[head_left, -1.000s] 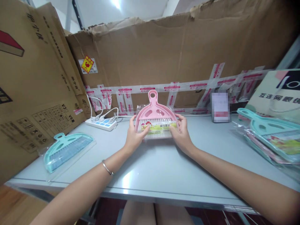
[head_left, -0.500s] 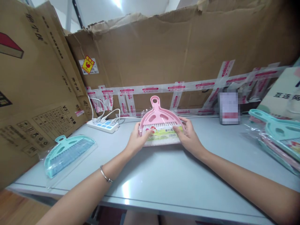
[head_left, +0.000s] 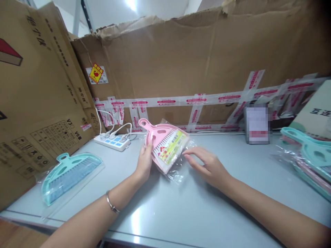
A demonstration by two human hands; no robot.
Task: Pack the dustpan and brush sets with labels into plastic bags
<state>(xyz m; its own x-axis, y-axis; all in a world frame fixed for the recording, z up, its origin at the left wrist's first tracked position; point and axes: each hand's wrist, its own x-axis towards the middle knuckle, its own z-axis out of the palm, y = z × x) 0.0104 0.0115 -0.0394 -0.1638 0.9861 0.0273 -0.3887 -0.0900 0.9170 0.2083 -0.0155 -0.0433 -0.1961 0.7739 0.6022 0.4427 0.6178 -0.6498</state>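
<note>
A pink dustpan point(head_left: 165, 130) with a white-bristled brush and a printed label point(head_left: 170, 148) is wrapped in a clear plastic bag point(head_left: 177, 174). It tilts above the table, its handle pointing up and left. My left hand point(head_left: 144, 160) is closed on its left edge, thumb on the front and the other fingers hidden behind. At the bag's right edge, the thumb and forefinger of my right hand point(head_left: 207, 165) come together in a pinch on the clear plastic.
A bagged turquoise dustpan point(head_left: 69, 174) lies on the grey table point(head_left: 144, 220) at left. Several bagged dustpans point(head_left: 310, 148) are stacked at right. A white power strip point(head_left: 112, 141) with cables and a phone-like device point(head_left: 258, 124) stand before the large cardboard box point(head_left: 165, 62). Another carton point(head_left: 38, 103) borders the left.
The pink dustpan has turned from upright to tilted, its handle swinging left. My right hand has let go of the pan's right side and moved to the bag's edge.
</note>
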